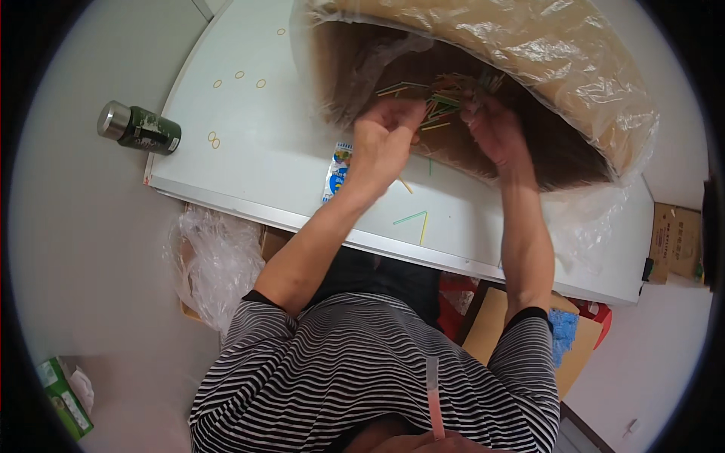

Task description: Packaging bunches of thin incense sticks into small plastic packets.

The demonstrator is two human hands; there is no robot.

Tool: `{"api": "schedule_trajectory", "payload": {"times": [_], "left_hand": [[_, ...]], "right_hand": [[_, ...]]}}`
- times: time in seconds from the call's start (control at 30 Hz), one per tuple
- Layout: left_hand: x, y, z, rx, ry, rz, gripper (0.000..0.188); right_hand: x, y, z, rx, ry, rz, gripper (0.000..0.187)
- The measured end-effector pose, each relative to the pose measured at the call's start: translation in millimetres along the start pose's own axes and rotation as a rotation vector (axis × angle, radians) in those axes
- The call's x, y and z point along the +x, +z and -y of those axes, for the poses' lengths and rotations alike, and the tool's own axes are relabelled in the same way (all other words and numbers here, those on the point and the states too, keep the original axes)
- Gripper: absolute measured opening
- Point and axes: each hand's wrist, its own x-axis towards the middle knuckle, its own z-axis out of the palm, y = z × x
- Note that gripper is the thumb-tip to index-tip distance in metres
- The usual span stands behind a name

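Both my hands reach to the open mouth of a large carton lined with clear plastic, which lies on its side on the white table. A loose bunch of thin coloured straws, green, yellow and orange, shows between the hands. My right hand is closed at the right end of the bunch, inside the opening. With thumb and fingers pinched together, my left hand is at the bunch's left side; what it holds is hidden. Beside my left wrist lies a small blue and white packet.
Several yellow rubber bands lie scattered on the table's left part. A dark green flask lies at the left edge. Stray straws are near the front edge. Crumpled clear plastic and an open cardboard box are below the table edge.
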Motion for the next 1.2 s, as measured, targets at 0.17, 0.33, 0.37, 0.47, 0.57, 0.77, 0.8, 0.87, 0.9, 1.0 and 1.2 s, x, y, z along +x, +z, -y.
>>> {"api": "schedule_trajectory", "payload": {"times": [0.17, 0.33, 0.37, 0.47, 0.57, 0.77, 0.8, 0.87, 0.9, 1.0, 1.2], "left_hand": [[-3, 48, 32, -0.8, -0.348, -0.002, 0.057], [8, 55, 49, -1.126, -0.38, 0.074, 0.058], [8, 53, 51, -1.112, -0.369, 0.067, 0.055], [8, 53, 57, -1.083, -0.327, 0.077, 0.051], [10, 53, 65, -1.086, -0.31, 0.096, 0.049], [16, 52, 78, -1.143, -0.299, 0.115, 0.049], [13, 54, 74, -1.09, -0.283, 0.075, 0.05], [12, 55, 75, -1.123, -0.277, 0.094, 0.051], [11, 55, 75, -1.155, -0.269, 0.116, 0.051], [12, 54, 75, -1.137, -0.316, 0.147, 0.056], [7, 50, 67, -0.983, -0.326, 0.144, 0.061]], "right_hand": [[-27, 61, -40, -0.135, -0.202, -0.169, 0.018], [-46, 77, -67, -0.755, -0.282, -0.317, 0.021], [-47, 77, -70, -0.86, -0.385, -0.3, 0.021], [-49, 80, -74, -0.895, -0.389, -0.311, 0.018], [-45, 70, -85, -0.87, -0.44, -0.322, 0.018], [-45, 75, -88, -0.838, -0.452, -0.289, 0.018], [-46, 76, -88, -0.838, -0.45, -0.29, 0.018], [-48, 78, -89, -0.872, -0.449, -0.324, 0.019], [-48, 75, -90, -0.875, -0.448, -0.322, 0.019], [-48, 66, -93, -0.975, -0.434, -0.343, 0.021], [-55, 79, -84, -1.192, -0.43, -0.384, 0.023]]}}
